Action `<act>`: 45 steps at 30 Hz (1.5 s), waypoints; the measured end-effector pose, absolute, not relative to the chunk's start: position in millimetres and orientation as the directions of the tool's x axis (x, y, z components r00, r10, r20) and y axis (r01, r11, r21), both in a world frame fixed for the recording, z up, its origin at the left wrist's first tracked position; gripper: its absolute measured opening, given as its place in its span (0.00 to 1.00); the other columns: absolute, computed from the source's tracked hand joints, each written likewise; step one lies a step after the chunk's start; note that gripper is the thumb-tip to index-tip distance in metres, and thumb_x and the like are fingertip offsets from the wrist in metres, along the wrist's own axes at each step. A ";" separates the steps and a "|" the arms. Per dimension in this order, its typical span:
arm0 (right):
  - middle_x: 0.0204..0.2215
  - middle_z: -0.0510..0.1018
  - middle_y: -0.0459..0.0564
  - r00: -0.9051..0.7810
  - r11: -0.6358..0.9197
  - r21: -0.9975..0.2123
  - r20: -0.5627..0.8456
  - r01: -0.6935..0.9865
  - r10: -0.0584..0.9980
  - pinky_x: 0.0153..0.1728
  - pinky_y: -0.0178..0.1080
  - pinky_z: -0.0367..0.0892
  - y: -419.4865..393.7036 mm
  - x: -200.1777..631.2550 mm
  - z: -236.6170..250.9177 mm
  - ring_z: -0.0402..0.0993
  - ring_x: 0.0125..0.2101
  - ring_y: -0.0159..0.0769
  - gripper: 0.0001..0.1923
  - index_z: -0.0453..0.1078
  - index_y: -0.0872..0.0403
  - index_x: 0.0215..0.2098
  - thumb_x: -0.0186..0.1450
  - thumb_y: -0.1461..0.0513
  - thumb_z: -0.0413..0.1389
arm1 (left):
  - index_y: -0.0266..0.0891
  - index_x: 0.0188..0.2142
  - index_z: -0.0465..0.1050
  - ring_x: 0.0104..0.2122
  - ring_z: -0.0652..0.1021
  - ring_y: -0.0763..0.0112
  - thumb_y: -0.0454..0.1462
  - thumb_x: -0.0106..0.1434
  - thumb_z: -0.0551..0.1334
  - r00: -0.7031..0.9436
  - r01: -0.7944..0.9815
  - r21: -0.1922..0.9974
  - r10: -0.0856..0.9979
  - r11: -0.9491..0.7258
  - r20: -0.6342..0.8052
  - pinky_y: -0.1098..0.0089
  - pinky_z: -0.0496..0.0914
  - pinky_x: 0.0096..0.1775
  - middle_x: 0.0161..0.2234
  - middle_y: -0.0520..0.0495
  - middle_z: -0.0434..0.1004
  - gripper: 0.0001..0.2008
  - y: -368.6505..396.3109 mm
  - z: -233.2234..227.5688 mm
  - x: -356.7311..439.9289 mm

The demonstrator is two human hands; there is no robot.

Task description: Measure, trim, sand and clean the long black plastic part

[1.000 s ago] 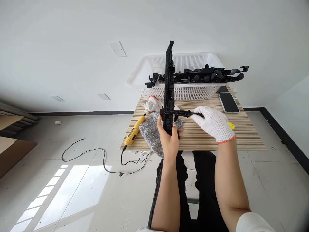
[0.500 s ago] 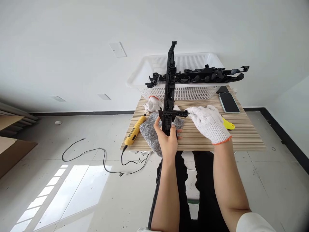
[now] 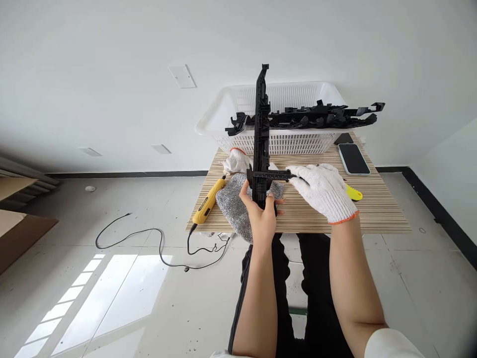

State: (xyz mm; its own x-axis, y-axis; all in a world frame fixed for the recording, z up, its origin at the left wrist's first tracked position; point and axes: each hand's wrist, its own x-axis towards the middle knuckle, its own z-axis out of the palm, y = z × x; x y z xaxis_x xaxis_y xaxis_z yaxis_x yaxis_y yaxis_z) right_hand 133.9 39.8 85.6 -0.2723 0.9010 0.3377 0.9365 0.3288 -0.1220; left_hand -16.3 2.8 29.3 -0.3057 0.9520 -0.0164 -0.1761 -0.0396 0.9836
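Observation:
My bare left hand [image 3: 264, 209] is closed around the lower end of a long black plastic part [image 3: 261, 134], which points away from me over the table. A black caliper [image 3: 276, 175] lies crosswise over this part, its jaws at the part's two sides near my left fingers. In a white knit glove with an orange cuff, my right hand [image 3: 320, 191] grips the caliper's right end. Beneath my left hand is a grey cloth [image 3: 236, 204], partly hidden. Whether the jaws press on the part I cannot tell.
A white plastic basket [image 3: 212, 124] stands at the table's back, with more black parts [image 3: 316, 117] across its rim. On the wooden table [image 3: 376, 214] lie a yellow corded tool [image 3: 208, 201], another glove [image 3: 237, 161], a phone [image 3: 354, 159] and a yellow-handled item [image 3: 354, 193].
The far end of the black part has swung slightly left. My left hand has shifted a little right and down, while the right hand with the caliper has barely moved.

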 end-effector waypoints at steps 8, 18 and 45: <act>0.35 0.84 0.49 -0.283 0.347 -0.128 0.360 0.929 0.889 0.48 0.45 0.59 41.1 129.4 87.7 0.77 0.36 0.39 0.18 0.74 0.47 0.56 0.72 0.56 0.51 | 0.51 0.64 0.46 0.29 0.80 0.72 0.37 0.67 0.59 -0.334 -0.141 0.988 0.943 -0.069 0.018 0.72 0.76 0.25 0.51 0.41 0.73 0.31 3.2 27.3 -14.7; 0.37 0.83 0.48 -0.260 0.348 -0.191 0.373 0.918 0.891 0.51 0.45 0.56 42.5 133.6 81.2 0.76 0.37 0.39 0.18 0.74 0.45 0.57 0.72 0.55 0.52 | 0.51 0.65 0.43 0.31 0.80 0.69 0.39 0.67 0.60 -0.300 -0.134 0.990 0.954 -0.049 0.007 0.72 0.75 0.26 0.51 0.41 0.73 0.33 1.4 28.8 -15.6; 0.37 0.84 0.46 -0.238 0.332 -0.190 0.394 0.924 0.888 0.49 0.44 0.53 48.0 129.7 74.4 0.74 0.40 0.41 0.20 0.74 0.42 0.57 0.70 0.49 0.55 | 0.51 0.64 0.43 0.31 0.80 0.70 0.41 0.67 0.60 -0.277 -0.140 0.989 0.961 -0.053 0.012 0.72 0.74 0.26 0.51 0.42 0.73 0.32 1.9 27.8 -17.0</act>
